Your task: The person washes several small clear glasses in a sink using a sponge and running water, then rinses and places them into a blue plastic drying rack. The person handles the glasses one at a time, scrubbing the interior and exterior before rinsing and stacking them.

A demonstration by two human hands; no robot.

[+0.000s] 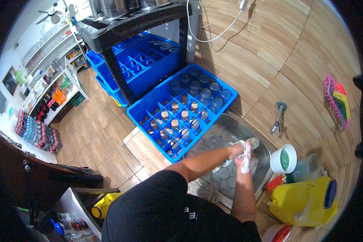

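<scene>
My left hand (236,151) and my right hand (244,161) meet over a stainless steel sink (264,163). White suds coat my right hand, and its fingers close around a clear drinking glass (254,143), whose end sticks out to the upper right. My left hand presses against the near end of that glass; its fingers are partly hidden, so whether it holds something cannot be told. Under my forearms, several clear glasses (224,173) lie in the sink. Beside the sink stands a blue plastic crate (183,155) with dividers, its far rows holding upturned glasses (205,95).
A metal tap (277,118) juts from the tiled wall. To the right are a white tub with green liquid (284,159), a yellow jerrycan (302,201) and a pink wall basket (332,99). Stacked blue crates (157,68) stand beneath a black rack (133,24).
</scene>
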